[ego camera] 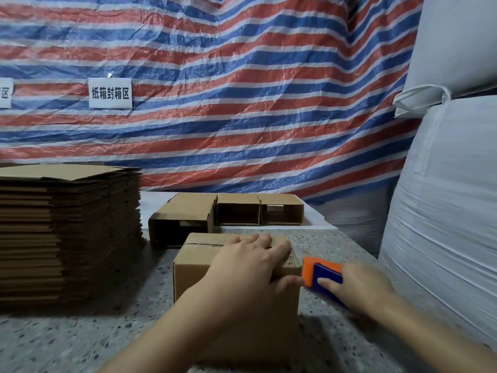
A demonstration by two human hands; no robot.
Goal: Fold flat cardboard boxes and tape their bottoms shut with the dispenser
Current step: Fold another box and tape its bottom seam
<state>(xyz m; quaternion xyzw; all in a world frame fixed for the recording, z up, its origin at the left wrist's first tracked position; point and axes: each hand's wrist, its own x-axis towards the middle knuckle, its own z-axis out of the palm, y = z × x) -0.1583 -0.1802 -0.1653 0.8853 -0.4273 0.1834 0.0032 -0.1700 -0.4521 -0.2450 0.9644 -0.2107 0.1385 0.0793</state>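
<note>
A folded cardboard box stands on the speckled table in front of me, its closed flaps on top with a strip of tape along the seam. My left hand lies flat on that top, fingers spread and thumb over the right edge. My right hand grips the orange and blue tape dispenser just to the right of the box, at its upper right edge.
A tall stack of flat cardboard boxes fills the left of the table. Three folded boxes lie on their sides behind. Big white sacks stand at the right. A striped tarp hangs behind.
</note>
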